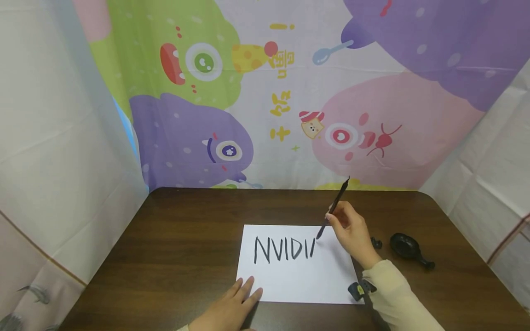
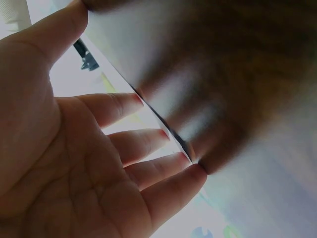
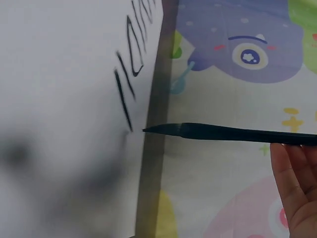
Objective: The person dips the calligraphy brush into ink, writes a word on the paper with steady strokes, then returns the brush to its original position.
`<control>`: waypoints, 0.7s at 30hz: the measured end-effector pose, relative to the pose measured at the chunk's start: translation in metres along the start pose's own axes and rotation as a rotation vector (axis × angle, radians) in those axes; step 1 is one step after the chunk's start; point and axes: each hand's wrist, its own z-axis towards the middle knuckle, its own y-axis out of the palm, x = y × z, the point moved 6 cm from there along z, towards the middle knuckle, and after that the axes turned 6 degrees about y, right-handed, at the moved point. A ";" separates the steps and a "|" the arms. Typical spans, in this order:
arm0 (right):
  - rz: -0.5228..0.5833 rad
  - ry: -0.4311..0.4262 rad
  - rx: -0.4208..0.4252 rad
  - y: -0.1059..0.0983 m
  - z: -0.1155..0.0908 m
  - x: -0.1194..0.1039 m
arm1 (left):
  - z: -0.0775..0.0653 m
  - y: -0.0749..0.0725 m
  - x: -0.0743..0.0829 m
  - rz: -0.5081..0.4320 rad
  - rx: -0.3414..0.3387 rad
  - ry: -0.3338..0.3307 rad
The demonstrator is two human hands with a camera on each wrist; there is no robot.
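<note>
My right hand (image 1: 352,230) pinches a dark calligraphy brush (image 1: 336,202), which leans with its tip toward the white sheet of paper (image 1: 302,285). In the right wrist view the pointed bristles of the brush (image 3: 166,129) hover just off the end of the last black stroke (image 3: 123,99). Black lettering (image 1: 285,249) runs across the upper part of the sheet, reading "NVIDI" plus one slanted stroke. At the paper's lower left corner rests my left hand (image 1: 229,303), fingers spread. The left wrist view shows this hand's (image 2: 84,168) fingertips touching the paper's edge and the dark tabletop.
A black shallow dish with a narrow end (image 1: 406,247) lies on the brown table (image 1: 178,243) to the right of the sheet. Partly behind my right hand is a small black object (image 1: 376,242). A cartoon-printed curtain (image 1: 277,161) hangs along the table's far edge.
</note>
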 end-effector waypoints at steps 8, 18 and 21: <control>-0.020 0.010 0.024 0.001 0.000 -0.006 | 0.000 0.000 0.000 -0.016 -0.018 -0.011; -0.033 0.050 0.001 0.005 -0.004 0.011 | 0.001 0.001 -0.001 -0.022 -0.036 -0.023; -0.049 0.065 -0.009 0.007 -0.007 0.027 | 0.001 0.001 -0.001 -0.031 -0.031 -0.018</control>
